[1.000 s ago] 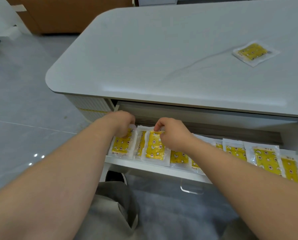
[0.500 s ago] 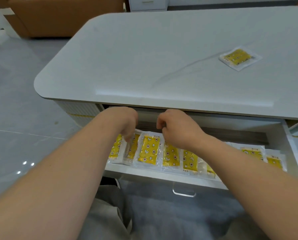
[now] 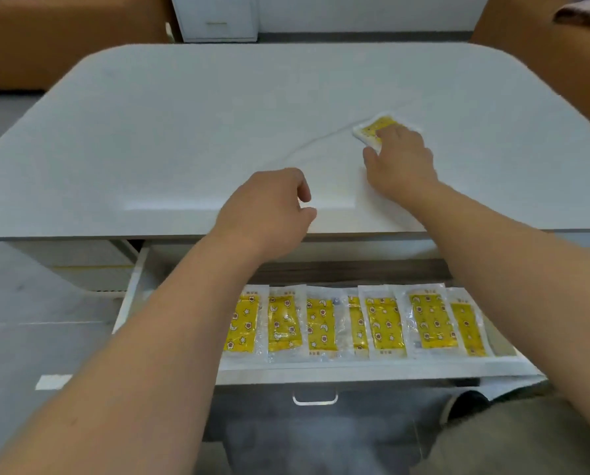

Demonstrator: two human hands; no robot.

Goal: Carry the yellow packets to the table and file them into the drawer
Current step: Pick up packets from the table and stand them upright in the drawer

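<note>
One yellow packet (image 3: 377,129) in clear wrap lies on the white table (image 3: 184,132), right of centre. My right hand (image 3: 398,162) rests on its near edge, fingers spread over it and thumb beside it on the tabletop; it covers much of the packet. My left hand (image 3: 269,210) hovers over the table's front edge, fingers loosely curled, holding nothing. Below, the open drawer (image 3: 355,370) holds a row of several yellow packets (image 3: 321,325) standing side by side; my arms hide the row's two ends.
The drawer front has a metal handle (image 3: 315,399). Orange-brown sofas (image 3: 64,36) stand beyond the table on the left and right, with a white cabinet (image 3: 218,18) between them. Grey tiled floor (image 3: 29,320) lies to the left. My knees are below the drawer.
Both hands left the drawer and rose to the tabletop. My right hand reached forward onto the lone packet; my left hand stopped over the table's front edge. The view shifted left.
</note>
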